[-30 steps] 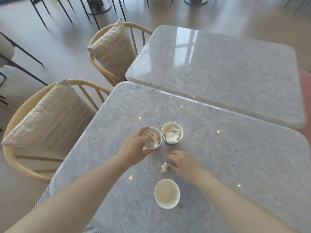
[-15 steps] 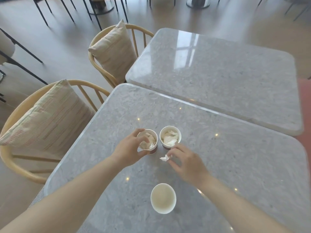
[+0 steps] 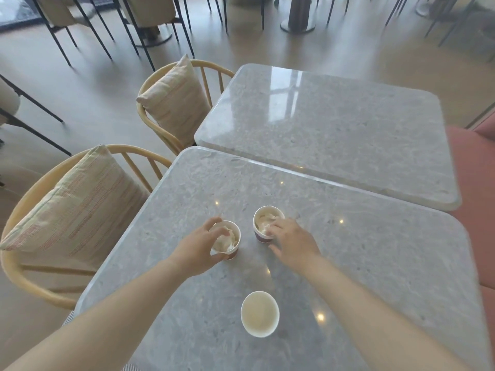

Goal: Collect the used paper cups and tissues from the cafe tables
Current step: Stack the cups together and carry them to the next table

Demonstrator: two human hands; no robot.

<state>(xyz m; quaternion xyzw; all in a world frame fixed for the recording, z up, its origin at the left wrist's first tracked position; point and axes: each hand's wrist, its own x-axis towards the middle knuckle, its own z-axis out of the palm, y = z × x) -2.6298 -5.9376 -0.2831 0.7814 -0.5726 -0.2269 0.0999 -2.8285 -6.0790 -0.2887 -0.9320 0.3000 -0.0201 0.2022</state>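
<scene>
One head-worn, wide-angle view.
It looks forward and steeply down, close above the near tabletop (image 3: 375,263), cafe floor (image 3: 93,103) beyond.

Three white paper cups stand upright on the bench (image 3: 375,263). The left cup (image 3: 236,243) (dark red band at its base) contains a tissue wad (image 3: 225,241); fingers (image 3: 214,223) of my left hand (image 3: 197,250) curl round it. The right cup (image 3: 258,232), near it, contains a second wad (image 3: 265,222). The third cup (image 3: 259,314), nearest me, shows a bare pale interior.

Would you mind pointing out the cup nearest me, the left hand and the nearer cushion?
nearest cup (image 3: 259,314): head view, its pale inside.
left hand (image 3: 197,249): head view, back of the hand.
nearer cushion (image 3: 80,204): head view, middle of its striped face.
</scene>
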